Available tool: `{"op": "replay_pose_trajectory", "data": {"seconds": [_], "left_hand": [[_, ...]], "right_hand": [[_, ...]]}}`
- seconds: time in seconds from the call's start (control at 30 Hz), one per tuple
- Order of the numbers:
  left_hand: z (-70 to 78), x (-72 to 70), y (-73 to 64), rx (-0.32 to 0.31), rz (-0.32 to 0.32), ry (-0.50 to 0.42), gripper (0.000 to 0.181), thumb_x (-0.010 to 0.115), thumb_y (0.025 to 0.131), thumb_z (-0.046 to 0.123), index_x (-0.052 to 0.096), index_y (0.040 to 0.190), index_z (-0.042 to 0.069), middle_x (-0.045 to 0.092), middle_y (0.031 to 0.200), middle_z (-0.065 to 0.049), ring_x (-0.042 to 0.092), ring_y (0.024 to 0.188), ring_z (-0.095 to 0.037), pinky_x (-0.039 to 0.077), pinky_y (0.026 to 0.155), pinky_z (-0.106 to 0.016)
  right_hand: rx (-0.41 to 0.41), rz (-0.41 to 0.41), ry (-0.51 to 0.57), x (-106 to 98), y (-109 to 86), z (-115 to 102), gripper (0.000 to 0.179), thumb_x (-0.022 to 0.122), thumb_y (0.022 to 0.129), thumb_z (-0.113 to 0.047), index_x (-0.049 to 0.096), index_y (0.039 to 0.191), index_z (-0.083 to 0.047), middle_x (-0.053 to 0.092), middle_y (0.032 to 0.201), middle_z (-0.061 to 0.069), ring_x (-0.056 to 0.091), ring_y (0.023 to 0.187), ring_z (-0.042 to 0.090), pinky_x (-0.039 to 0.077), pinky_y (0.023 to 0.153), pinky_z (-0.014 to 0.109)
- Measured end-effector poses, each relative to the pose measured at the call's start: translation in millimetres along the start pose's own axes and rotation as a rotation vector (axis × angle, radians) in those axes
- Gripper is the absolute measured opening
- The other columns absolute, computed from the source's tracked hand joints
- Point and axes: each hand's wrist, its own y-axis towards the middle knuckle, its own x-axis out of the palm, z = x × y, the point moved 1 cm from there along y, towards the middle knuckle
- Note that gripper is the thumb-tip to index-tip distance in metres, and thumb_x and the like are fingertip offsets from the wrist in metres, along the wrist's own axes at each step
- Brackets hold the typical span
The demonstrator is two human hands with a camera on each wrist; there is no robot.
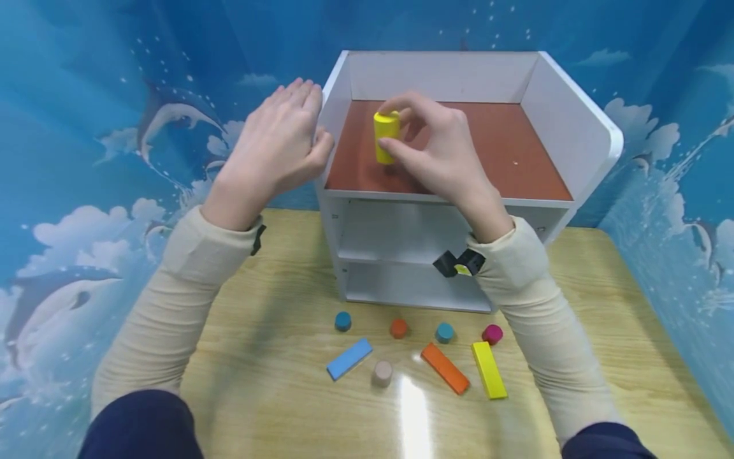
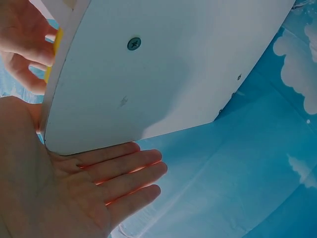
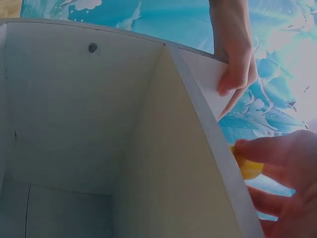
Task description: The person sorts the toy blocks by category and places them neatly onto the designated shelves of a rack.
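Note:
My right hand [image 1: 450, 146] pinches a yellow cylinder block [image 1: 386, 126] between thumb and fingers. It holds the block upright over the brown top surface [image 1: 487, 153] of a small white shelf unit [image 1: 573, 121], near the left side. In the right wrist view, the yellow block [image 3: 251, 170] is partly hidden behind a board edge and the fingers. My left hand [image 1: 281, 137] is at the unit's raised left side panel. Its fingers [image 2: 133, 173] are straight in the left wrist view, passing beneath the panel's edge [image 2: 94, 150].
Before the unit, on the wooden table [image 1: 269, 395], lie a blue plank [image 1: 349, 359], an orange plank [image 1: 445, 368] and a yellow plank [image 1: 489, 370]. Several short round blocks sit among them, including a beige one [image 1: 382, 373] and a magenta one [image 1: 492, 334]. Ocean-patterned walls surround the table.

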Motion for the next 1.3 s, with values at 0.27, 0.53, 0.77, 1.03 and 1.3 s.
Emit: {"op": "replay_pose_trajectory", "data": {"seconds": [0.27, 0.53, 0.77, 1.03, 1.3], "left_hand": [[0.9, 0.6, 0.3, 0.002, 0.0, -0.001, 0.062, 0.029, 0.103, 0.028, 0.023, 0.154, -0.007, 0.024, 0.16, -0.023, 0.017, 0.15, -0.034, 0.007, 0.124, -0.042], [0.0, 0.2, 0.1, 0.001, 0.004, 0.002, 0.062, 0.029, 0.102, 0.027, 0.023, 0.154, -0.008, 0.023, 0.159, -0.023, 0.016, 0.15, -0.034, 0.008, 0.124, -0.042], [-1.3, 1.2, -0.1, 0.0, 0.013, 0.001, 0.062, 0.03, 0.102, 0.025, 0.023, 0.154, -0.007, 0.024, 0.159, -0.024, 0.018, 0.149, -0.035, 0.008, 0.124, -0.042], [-1.0, 1.5, 0.3, 0.002, 0.017, 0.005, 0.061, 0.03, 0.102, 0.025, 0.024, 0.153, -0.008, 0.025, 0.159, -0.024, 0.018, 0.149, -0.035, 0.008, 0.124, -0.041], [0.0, 1.2, 0.8, -0.006, 0.003, 0.002, 0.061, 0.029, 0.102, 0.026, 0.023, 0.154, -0.007, 0.024, 0.159, -0.023, 0.017, 0.149, -0.035, 0.008, 0.124, -0.041]], "right_hand": [[0.106, -0.033, -0.073, 2.9, 3.3, 5.3, 0.03, 0.068, 0.092, -0.01, 0.064, 0.121, -0.007, 0.07, 0.109, 0.01, 0.061, 0.09, 0.019, 0.049, 0.081, 0.033], [0.161, -0.071, -0.094, 5.4, 5.0, 9.3, 0.029, 0.067, 0.093, -0.01, 0.063, 0.122, -0.01, 0.07, 0.113, 0.009, 0.061, 0.094, 0.021, 0.048, 0.083, 0.036], [0.203, -0.114, -0.088, 5.4, 5.2, 9.9, 0.032, 0.066, 0.094, -0.01, 0.06, 0.125, -0.011, 0.069, 0.112, 0.009, 0.06, 0.096, 0.021, 0.048, 0.086, 0.037], [0.188, -0.151, -0.062, 2.4, 4.1, 11.0, 0.038, 0.065, 0.095, -0.012, 0.055, 0.131, -0.011, 0.065, 0.118, 0.009, 0.06, 0.099, 0.02, 0.049, 0.083, 0.034], [0.124, -0.125, -0.072, -0.9, 1.1, 11.2, 0.058, 0.065, 0.095, -0.023, 0.04, 0.146, -0.011, 0.057, 0.132, 0.01, 0.057, 0.113, 0.021, 0.049, 0.093, 0.036]]}}
